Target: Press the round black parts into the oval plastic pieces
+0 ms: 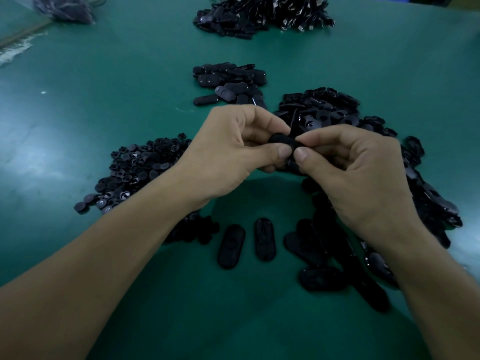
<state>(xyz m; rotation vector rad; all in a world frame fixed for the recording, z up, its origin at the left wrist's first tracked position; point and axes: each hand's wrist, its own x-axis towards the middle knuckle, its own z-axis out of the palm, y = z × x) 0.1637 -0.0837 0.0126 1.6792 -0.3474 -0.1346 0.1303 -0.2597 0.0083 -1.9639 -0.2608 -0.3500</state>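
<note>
On the green table (104,87), far left, lies a clear plastic bag (65,9) of dark contents; nearer, the heap of round black parts (137,172) spreads beside the left forearm. The left hand (233,152) has its fingers curled, thumb and forefinger pinching one end of a black oval piece (284,142) held above the table at the centre; the right hand (358,172) pinches the other end the same way, the two thumbs nearly touching. Whether a round part already sits in that piece is hidden by the fingers. To the right runs the long heap of oval plastic pieces (324,110). The likely trouble: with both thumbs pushing at a small, slick piece, a round part set crooked could jam or spring out into the loose heaps, where it would be hard to find; uneven pressure may also leave it half seated. By count: two hands, one held piece, four heaps in all counting the middle pile (228,81) and the far pile (265,14), and two single ovals (231,246) lying apart in front; the heaped parts are too many to count
</note>
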